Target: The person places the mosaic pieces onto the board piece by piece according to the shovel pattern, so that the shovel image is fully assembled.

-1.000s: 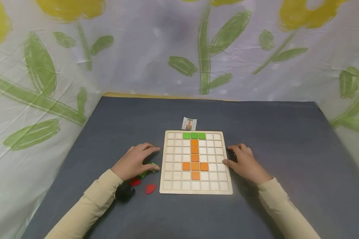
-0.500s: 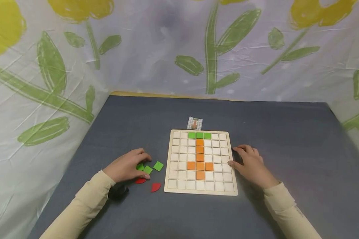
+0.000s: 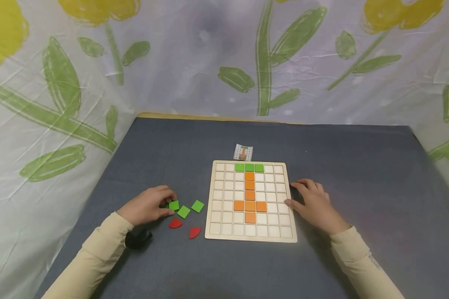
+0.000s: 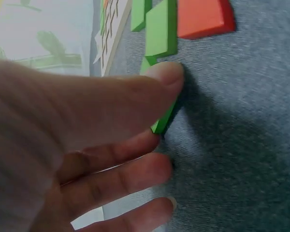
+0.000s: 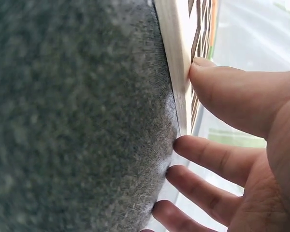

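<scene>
My left hand [image 3: 146, 206] is left of the board, its fingers bent loosely beside a flat green square tile [image 3: 173, 205]. In the left wrist view the thumb [image 4: 135, 96] hides part of this green tile [image 4: 165, 120], and the index fingertip is at its edge. Another two green tiles, one nearer [image 3: 183, 211] and one closer to the board [image 3: 197, 206], lie to the right. My right hand [image 3: 316, 206] rests at the right edge of the wooden grid board [image 3: 226, 236]. Its thumb [image 5: 227, 89] touches the board's rim, the other fingertips along the cloth.
Red quarter-circle pieces, one by the green tiles [image 3: 175, 223] and one nearer the front [image 3: 195, 232], lie on the dark table [image 3: 172, 153]. Green tiles [image 3: 249, 167] and orange tiles [image 3: 250, 206] sit in board cells. A small pattern card [image 3: 243, 152] stands behind the board.
My left hand has drawn back to the left, uncovering green tiles and a red piece that it hid. The right hand stays at the board's edge. The head view has shifted slightly.
</scene>
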The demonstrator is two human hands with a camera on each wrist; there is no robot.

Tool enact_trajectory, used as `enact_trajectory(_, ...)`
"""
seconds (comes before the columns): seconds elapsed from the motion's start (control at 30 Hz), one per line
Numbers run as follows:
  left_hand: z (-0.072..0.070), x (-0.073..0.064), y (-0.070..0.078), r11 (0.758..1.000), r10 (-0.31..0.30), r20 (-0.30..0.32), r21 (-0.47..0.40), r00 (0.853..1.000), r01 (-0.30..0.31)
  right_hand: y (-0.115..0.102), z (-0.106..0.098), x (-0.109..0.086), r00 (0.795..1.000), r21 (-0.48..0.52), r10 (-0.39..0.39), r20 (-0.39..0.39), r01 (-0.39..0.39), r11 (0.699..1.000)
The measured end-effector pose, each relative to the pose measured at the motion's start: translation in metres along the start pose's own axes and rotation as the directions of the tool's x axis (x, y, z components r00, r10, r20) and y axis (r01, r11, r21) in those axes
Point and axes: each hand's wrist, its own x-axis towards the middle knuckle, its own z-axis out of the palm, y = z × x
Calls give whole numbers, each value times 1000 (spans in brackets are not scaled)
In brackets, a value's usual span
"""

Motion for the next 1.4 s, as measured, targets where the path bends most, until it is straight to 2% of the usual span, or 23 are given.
enact_trajectory(0.17,-2,6,7,1000,-7,-31,-6,1000,7,0,0,1,1000,4,-4,-1,4,1000)
enact_trajectory(0.3,-1,13,20,998,-11,-51,-55,999,8,-1,0,2,1000,-3,-13,2,13,1000)
enact_trajectory(0.43,3,22,37,994,23,-60,-101,998,-29,-2,1,4,1000,-1,-24,7,24,1000)
enact_trajectory(0.7,22,43,64,990,110,-39,-86,993,-113,-3,5,9,999,-7,-38,8,38,999)
enact_trajectory(0.97,39,62,85,967,244,-46,-61,969,-246,-2,6,7,999,-24,-33,-17,33,999)
enact_trajectory(1.2,49,72,95,951,310,-58,0,949,-310,0,6,5,1000,-23,-15,-23,14,1000)
enact_trajectory(1.4,54,77,99,937,348,-72,0,935,-349,1,6,3,999,-31,-16,-41,14,999)
